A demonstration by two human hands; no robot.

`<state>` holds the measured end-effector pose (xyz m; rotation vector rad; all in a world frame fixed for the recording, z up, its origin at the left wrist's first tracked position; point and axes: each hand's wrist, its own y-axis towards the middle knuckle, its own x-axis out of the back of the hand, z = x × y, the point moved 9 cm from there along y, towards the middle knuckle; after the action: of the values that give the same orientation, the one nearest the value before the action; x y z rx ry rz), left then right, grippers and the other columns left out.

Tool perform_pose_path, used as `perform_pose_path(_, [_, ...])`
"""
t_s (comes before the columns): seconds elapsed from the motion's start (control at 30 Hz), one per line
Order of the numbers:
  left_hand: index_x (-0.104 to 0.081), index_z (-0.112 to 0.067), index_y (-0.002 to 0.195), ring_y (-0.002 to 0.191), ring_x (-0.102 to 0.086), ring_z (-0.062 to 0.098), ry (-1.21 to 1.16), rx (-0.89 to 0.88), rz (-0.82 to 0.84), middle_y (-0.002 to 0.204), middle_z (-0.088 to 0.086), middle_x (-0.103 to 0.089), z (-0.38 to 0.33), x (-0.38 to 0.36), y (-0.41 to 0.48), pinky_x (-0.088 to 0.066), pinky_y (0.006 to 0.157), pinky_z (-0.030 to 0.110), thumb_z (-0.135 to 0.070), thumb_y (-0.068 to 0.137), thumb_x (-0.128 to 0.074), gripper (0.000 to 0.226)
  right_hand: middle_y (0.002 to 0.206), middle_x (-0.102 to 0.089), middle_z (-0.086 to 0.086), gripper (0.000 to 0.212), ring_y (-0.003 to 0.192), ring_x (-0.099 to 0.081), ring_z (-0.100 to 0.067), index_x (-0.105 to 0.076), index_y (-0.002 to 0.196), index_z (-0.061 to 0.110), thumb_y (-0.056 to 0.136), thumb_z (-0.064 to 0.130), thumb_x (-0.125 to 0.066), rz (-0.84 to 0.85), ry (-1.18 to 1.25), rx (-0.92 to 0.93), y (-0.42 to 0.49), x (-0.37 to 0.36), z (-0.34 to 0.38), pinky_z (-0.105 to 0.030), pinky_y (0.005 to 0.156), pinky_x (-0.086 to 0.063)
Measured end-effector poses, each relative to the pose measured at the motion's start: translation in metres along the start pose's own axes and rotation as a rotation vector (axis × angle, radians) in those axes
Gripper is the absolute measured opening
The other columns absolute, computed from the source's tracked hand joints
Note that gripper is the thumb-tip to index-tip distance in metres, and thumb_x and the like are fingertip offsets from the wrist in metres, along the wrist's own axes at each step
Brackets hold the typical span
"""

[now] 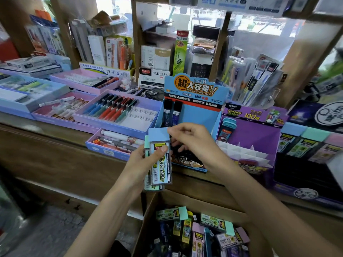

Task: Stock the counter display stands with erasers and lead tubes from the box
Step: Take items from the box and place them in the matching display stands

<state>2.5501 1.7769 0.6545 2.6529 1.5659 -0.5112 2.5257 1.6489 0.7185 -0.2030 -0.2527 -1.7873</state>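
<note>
My left hand (148,156) grips a small stack of lead tubes (161,164), the front one with a blue cap, a green-capped one behind it. My right hand (191,140) pinches the blue cap at the top of the front tube. Both hands hover in front of the blue display stand (196,89), which holds two dark tubes (171,112) at its left. A purple display stand (259,134) to the right holds a teal-capped tube. The cardboard box (148,216) below contains several loose tubes and erasers.
Purple and blue pen trays (115,112) cover the wooden counter at the left. A dark display (306,145) with pastel-capped tubes stands at the right. Shelves of stationery boxes rise behind the stands.
</note>
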Motion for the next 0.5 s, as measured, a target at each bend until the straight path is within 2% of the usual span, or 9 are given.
perform_pose_path(0.1, [-0.068,-0.015,0.096,0.069,-0.070,0.016,0.030,-0.017,0.050,0.080,0.004,-0.073,0.000,-0.022,-0.003,-0.054,0.055,0.026,-0.034,0.067,-0.072,0.035,0.079,-0.064,0.000,0.006,0.065,-0.060,-0.004,-0.065,0.092,0.013,0.087,0.016,-0.065,-0.019,-0.010,-0.008,-0.016,0.014,0.000,-0.019,0.058,-0.050])
perform_pose_path(0.2, [-0.067,-0.016,0.100,0.070,-0.070,0.015,0.072,-0.041,0.118,0.079,0.002,-0.073,0.000,-0.048,-0.005,-0.053,0.055,0.024,-0.033,0.067,-0.072,0.037,0.074,-0.063,0.008,0.007,0.062,-0.058,0.004,-0.064,0.080,0.020,0.086,0.018,-0.066,-0.025,0.009,0.001,-0.029,0.034,0.000,-0.018,0.057,-0.050])
perform_pose_path(0.27, [-0.068,-0.019,0.098,0.068,-0.069,0.013,0.098,-0.059,0.155,0.078,0.001,-0.073,0.000,-0.066,-0.005,-0.052,0.055,0.023,-0.032,0.067,-0.072,0.034,0.074,-0.064,0.006,0.006,0.061,-0.058,0.004,-0.064,0.080,0.017,0.085,0.016,-0.067,-0.049,0.026,-0.001,-0.037,0.050,-0.002,-0.018,0.056,-0.049])
perform_pose_path(0.37, [-0.071,-0.025,0.093,0.071,-0.070,0.014,0.120,-0.072,0.216,0.083,0.002,-0.074,0.002,-0.093,-0.005,-0.053,0.056,0.022,-0.035,0.066,-0.072,0.028,0.078,-0.067,-0.003,0.007,0.060,-0.059,0.000,-0.066,0.086,0.008,0.084,0.015,-0.068,-0.121,0.037,-0.006,-0.052,0.080,-0.006,-0.017,0.053,-0.048])
perform_pose_path(0.43, [-0.072,-0.029,0.091,0.076,-0.071,0.013,0.146,-0.077,0.262,0.088,0.001,-0.075,0.004,-0.111,-0.005,-0.053,0.058,0.021,-0.039,0.069,-0.069,0.024,0.084,-0.069,-0.008,0.008,0.068,-0.063,-0.009,-0.067,0.089,0.009,0.084,0.016,-0.068,-0.177,0.056,-0.020,-0.063,0.103,-0.011,-0.024,0.059,-0.053])
perform_pose_path(0.5, [-0.073,-0.034,0.089,0.084,-0.071,0.013,0.179,-0.090,0.296,0.094,-0.002,-0.075,0.006,-0.126,-0.005,-0.055,0.064,0.021,-0.043,0.074,-0.064,0.020,0.082,-0.072,-0.005,0.002,0.071,-0.066,-0.016,-0.067,0.084,0.015,0.084,0.016,-0.069,-0.228,0.082,-0.023,-0.075,0.130,-0.015,-0.030,0.062,-0.056])
